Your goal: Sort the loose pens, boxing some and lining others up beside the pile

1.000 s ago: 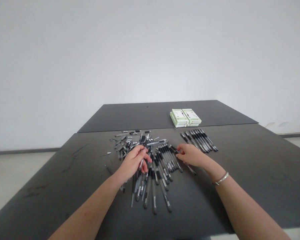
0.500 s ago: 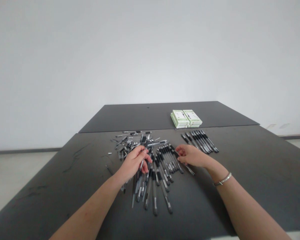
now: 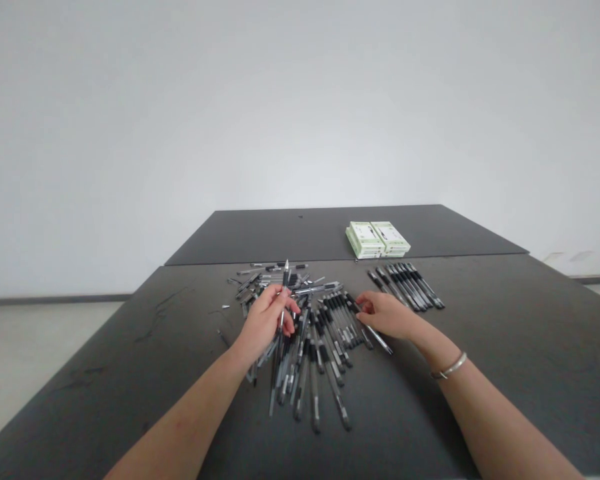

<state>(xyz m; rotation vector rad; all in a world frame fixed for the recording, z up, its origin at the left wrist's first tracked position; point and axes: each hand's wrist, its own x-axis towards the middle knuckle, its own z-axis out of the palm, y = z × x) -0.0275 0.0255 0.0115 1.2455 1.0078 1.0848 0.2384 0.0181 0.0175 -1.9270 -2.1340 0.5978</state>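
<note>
My left hand (image 3: 269, 316) is closed round a pen (image 3: 285, 275) whose silver tip points up and away, above a loose heap of pens and pen parts. My right hand (image 3: 384, 313) pinches another pen (image 3: 379, 339), which slants down to the right at the heap's right side. Between the hands, several pens with black grips (image 3: 336, 320) lie fanned out side by side. Longer pens (image 3: 314, 393) spread toward me below my left hand. Beyond my right hand lies a neat slanted row of pens (image 3: 409, 285).
Two stacks of green and white boxes (image 3: 378, 240) stand on the far part of the dark table (image 3: 485, 373). Small pen parts (image 3: 260, 277) lie scattered behind my left hand. A seam crosses the table in front of the boxes.
The pen in my left hand has turned more upright, with its tip shifted left. My right hand stays at the heap's right side with its pen. The whole view has shifted slightly.
</note>
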